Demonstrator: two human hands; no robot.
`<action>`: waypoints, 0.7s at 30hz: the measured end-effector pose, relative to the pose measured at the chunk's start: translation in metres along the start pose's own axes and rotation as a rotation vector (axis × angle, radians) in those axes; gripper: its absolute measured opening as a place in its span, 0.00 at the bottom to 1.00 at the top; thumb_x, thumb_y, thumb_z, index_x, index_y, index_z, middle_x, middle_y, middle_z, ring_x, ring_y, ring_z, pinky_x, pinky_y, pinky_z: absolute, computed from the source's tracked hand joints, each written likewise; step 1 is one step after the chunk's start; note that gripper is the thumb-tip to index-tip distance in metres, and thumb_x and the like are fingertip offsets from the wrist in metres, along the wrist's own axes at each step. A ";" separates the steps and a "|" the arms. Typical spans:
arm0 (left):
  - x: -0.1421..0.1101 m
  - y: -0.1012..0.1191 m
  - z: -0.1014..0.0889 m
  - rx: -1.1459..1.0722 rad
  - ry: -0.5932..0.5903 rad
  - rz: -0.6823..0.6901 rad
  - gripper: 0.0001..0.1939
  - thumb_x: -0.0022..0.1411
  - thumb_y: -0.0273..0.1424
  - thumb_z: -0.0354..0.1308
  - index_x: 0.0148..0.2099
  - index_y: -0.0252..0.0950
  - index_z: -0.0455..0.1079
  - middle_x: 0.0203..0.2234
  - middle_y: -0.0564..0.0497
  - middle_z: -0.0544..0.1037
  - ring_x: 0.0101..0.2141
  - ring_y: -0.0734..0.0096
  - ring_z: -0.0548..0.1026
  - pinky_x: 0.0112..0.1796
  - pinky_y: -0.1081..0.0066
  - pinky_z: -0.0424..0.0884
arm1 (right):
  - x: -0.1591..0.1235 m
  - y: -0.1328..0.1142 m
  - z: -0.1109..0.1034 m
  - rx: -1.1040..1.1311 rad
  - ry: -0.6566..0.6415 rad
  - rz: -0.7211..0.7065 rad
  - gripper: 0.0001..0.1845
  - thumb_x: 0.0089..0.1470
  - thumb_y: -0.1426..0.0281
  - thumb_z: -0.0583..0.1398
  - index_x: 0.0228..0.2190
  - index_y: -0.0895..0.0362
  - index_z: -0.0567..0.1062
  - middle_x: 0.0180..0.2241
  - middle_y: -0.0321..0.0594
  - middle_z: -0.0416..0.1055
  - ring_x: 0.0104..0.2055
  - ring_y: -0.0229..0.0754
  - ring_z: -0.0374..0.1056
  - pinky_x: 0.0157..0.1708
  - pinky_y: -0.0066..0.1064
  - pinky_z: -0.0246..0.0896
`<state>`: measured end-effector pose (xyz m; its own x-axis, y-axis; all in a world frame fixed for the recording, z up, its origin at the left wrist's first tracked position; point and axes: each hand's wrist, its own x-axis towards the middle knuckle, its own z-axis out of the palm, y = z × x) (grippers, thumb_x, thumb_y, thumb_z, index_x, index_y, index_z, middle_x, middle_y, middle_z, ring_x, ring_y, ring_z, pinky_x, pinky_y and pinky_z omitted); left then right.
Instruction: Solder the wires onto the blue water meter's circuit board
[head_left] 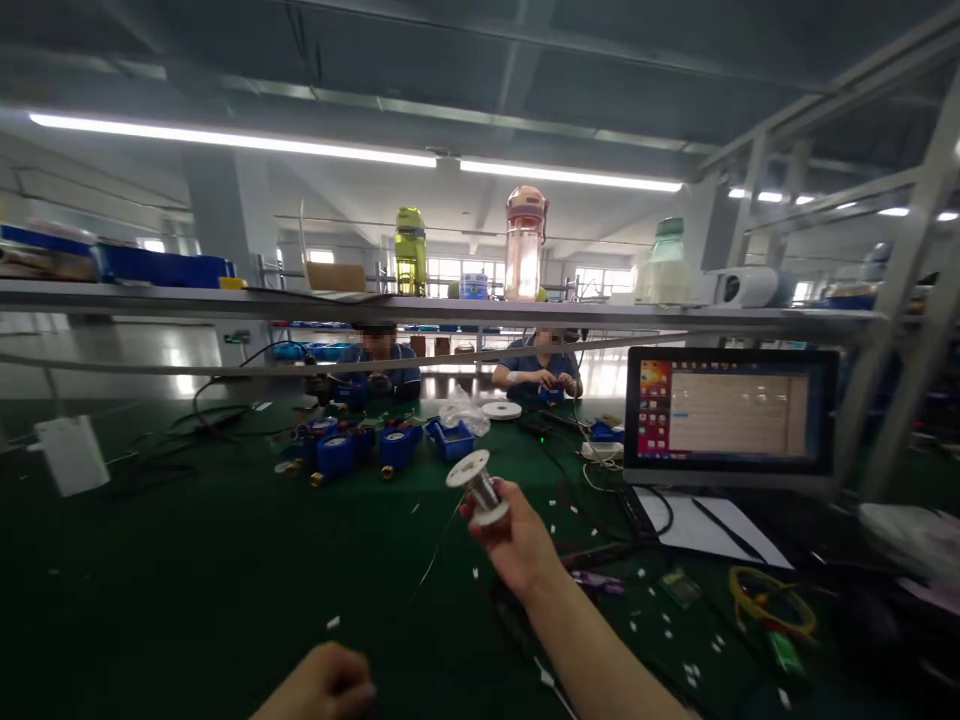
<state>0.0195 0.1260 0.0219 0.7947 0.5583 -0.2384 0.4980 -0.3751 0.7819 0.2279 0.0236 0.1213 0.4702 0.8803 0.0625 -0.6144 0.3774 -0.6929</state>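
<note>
My right hand [517,545] is raised over the green bench top [187,580] and its fingers are closed round a small white spool of thin wire [478,487]. A fine strand hangs from the spool down toward the lower left. My left hand [322,685] sits low at the bottom edge with its fingers curled in; what it pinches, if anything, is hidden. Beyond the spool lie several blue meter bodies [352,445] with brass fittings.
A tablet screen [731,415] stands at right on white paper, with cables and a yellow wire coil [772,600] near it. White scraps dot the mat. A shelf [420,305] carries bottles and boxes. Two people work across the bench.
</note>
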 end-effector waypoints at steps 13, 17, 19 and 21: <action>0.004 0.030 -0.027 -0.027 0.047 -0.042 0.50 0.38 0.40 0.64 0.61 0.41 0.44 0.61 0.43 0.47 0.58 0.52 0.52 0.53 0.57 0.57 | -0.025 -0.008 -0.015 -0.376 -0.097 -0.156 0.14 0.44 0.65 0.59 0.32 0.57 0.63 0.30 0.36 0.68 0.29 0.37 0.67 0.18 0.25 0.65; 0.011 0.064 0.001 -0.321 -0.083 0.313 0.51 0.35 0.54 0.60 0.59 0.38 0.50 0.51 0.41 0.65 0.52 0.54 0.62 0.53 0.56 0.57 | -0.036 0.012 -0.009 -0.510 -0.146 -0.140 0.15 0.40 0.67 0.61 0.32 0.58 0.64 0.28 0.35 0.64 0.29 0.36 0.65 0.17 0.24 0.65; 0.013 0.066 0.013 -0.416 -0.242 0.337 0.42 0.36 0.55 0.59 0.51 0.36 0.62 0.31 0.44 0.74 0.32 0.63 0.71 0.40 0.59 0.66 | -0.040 0.013 -0.010 -0.496 -0.138 -0.144 0.15 0.41 0.66 0.61 0.32 0.58 0.64 0.28 0.34 0.63 0.28 0.36 0.64 0.16 0.23 0.63; 0.015 0.061 0.016 -0.470 -0.307 0.262 0.32 0.39 0.57 0.55 0.38 0.36 0.70 0.14 0.53 0.65 0.17 0.75 0.61 0.27 0.65 0.65 | -0.044 0.006 -0.017 -0.423 -0.180 -0.098 0.15 0.43 0.64 0.58 0.33 0.57 0.63 0.27 0.35 0.64 0.25 0.35 0.64 0.13 0.22 0.59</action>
<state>0.0673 0.1000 0.0568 0.9683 0.2269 -0.1046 0.1223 -0.0655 0.9903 0.2142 -0.0173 0.1019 0.3728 0.8965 0.2396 -0.2431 0.3435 -0.9072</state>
